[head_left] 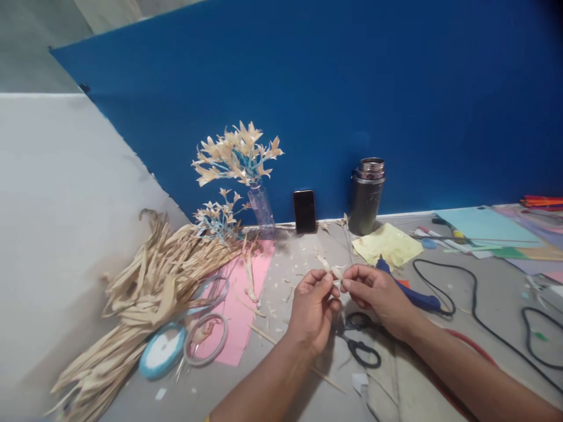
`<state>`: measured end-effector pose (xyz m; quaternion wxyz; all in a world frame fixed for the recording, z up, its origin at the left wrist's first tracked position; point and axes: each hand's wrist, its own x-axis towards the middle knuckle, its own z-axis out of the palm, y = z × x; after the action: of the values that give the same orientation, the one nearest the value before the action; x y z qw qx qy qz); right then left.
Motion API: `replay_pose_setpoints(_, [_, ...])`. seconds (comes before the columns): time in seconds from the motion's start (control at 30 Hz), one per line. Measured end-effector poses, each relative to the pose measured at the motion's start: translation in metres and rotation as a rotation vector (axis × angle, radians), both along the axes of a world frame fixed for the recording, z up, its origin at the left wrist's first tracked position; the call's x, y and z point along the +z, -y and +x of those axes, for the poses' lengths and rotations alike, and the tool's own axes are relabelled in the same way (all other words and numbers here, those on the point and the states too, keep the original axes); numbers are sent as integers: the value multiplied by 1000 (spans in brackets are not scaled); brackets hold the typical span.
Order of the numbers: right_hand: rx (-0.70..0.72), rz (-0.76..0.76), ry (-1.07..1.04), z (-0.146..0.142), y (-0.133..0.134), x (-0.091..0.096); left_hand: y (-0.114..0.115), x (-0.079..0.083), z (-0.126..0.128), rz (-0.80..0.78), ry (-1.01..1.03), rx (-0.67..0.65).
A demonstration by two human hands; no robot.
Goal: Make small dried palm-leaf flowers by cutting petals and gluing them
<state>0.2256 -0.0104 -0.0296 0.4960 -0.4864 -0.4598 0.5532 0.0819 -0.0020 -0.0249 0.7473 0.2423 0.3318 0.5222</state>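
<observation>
Between my fingertips is a small pale flower [338,273] that looks made of dried husk. My left hand [314,305] pinches it from the left, and my right hand [373,293] pinches it from the right. Just below the hands lie black-handled scissors [364,353], their blades partly hidden by my left hand. A blue glue gun [417,298] rests beside my right hand, partly behind it. Behind the hands is a crumpled yellow paper [389,245]. Thin sticks [263,334] and pale scraps are scattered left of my left hand.
A bundle of dried husks [149,293] fills the left, near tape rolls [206,340] and pink paper [235,328]. Husk flowers [240,152] stand in a clear bottle [261,211]. A phone [305,211] and dark flask [367,199] stand by the blue wall. A black cable [475,299] runs right.
</observation>
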Motion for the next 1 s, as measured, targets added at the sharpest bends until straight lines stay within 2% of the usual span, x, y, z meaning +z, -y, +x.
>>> replay_pose_setpoints(0.13, [-50, 47, 57, -4, 5, 1, 1, -4, 9, 29, -38, 41])
replay_pose_setpoints(0.23, [-35, 86, 94, -5, 8, 1, 1, -6, 12, 79, -115, 82])
replay_pose_setpoints(0.43, [-33, 34, 28, 7, 5, 3, -2, -4, 9, 235, -427, 133])
replay_pose_setpoints(0.57, [9, 21, -10, 13, 1, 0, -1, -2, 9, 298, -516, 71])
replay_pose_setpoints(0.63, [14, -2, -36, 13, 0, -3, -1, -3, 9, 267, -484, 42])
replay_pose_setpoints(0.8, [-30, -72, -266, 14, -3, -8, 0, -7, 9, 90, -195, 4])
replay_pose_setpoints(1.0, [-56, -68, -335, 8, -2, -10, 2, -8, 19, 92, -112, 18])
